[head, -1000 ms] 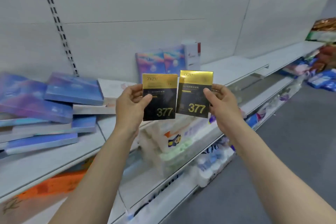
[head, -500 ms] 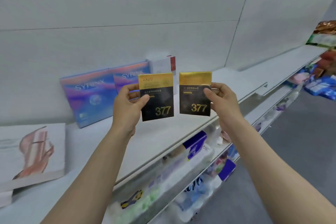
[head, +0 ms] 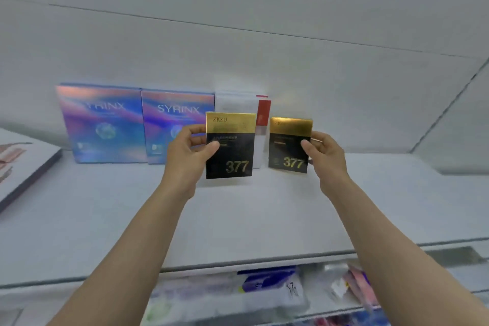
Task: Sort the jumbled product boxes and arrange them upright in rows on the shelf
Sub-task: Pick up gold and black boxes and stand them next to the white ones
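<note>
My left hand (head: 189, 159) grips a black and gold box marked 377 (head: 232, 151) by its left edge, held upright above the white shelf (head: 238, 214). My right hand (head: 325, 159) pinches a second black and gold 377 box (head: 287, 145) by its right edge, upright and a little further back. Against the back wall stand two iridescent blue SYRINX boxes (head: 103, 124) (head: 172, 119) side by side. A white box with a red stripe (head: 260, 111) stands upright right of them, partly hidden behind the left 377 box.
A flat white box with a pink print (head: 23, 161) lies on the shelf at the far left. Bare shelf stretches to the right of the boxes. Below the front edge, a lower shelf holds packaged goods (head: 270, 288).
The view has swung right and closer to the shelf. Both hands have carried the 377 boxes forward toward the back row, and the two boxes are now further apart.
</note>
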`<state>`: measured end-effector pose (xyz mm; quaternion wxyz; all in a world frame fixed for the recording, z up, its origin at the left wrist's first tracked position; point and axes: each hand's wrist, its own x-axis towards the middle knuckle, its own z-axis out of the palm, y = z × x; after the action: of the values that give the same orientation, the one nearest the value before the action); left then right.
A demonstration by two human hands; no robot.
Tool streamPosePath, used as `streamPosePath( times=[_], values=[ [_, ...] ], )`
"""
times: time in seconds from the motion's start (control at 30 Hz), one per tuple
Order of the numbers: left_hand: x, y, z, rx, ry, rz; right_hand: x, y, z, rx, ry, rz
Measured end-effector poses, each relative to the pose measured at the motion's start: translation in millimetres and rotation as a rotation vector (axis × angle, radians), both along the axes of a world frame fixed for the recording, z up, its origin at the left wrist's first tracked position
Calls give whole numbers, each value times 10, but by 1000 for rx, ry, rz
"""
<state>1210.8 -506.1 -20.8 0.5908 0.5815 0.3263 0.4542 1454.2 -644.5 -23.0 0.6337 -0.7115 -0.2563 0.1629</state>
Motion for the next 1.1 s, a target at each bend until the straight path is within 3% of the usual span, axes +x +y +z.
streamPosePath(
  times=[0.23, 0.37, 0.47, 0.63, 0.73, 0.9, 1.1],
  values=[
    [272, -254, 11, -14, 45, 122, 440, 298, -158, -49, -63, 150],
    [400, -301, 71, -17, 39, 109, 480, 304, -126, -70, -70, 91],
    [515, -348, 126, -22, 51, 46, 408, 214, 35, -19, -189, 22],
    [729, -416, 226, 21, 62, -40, 188, 118, 282, 29, -86, 529],
    [832, -436, 281, 199, 168, -11, 257, 68, 317, 82, -76, 504],
    [857, -285, 353, 796, 585, 412, 553, -15, 202, 43, -17, 308],
    [899, -49, 262, 920, 785, 380, 577, 123, 55, -38, -102, 192]
  ],
)
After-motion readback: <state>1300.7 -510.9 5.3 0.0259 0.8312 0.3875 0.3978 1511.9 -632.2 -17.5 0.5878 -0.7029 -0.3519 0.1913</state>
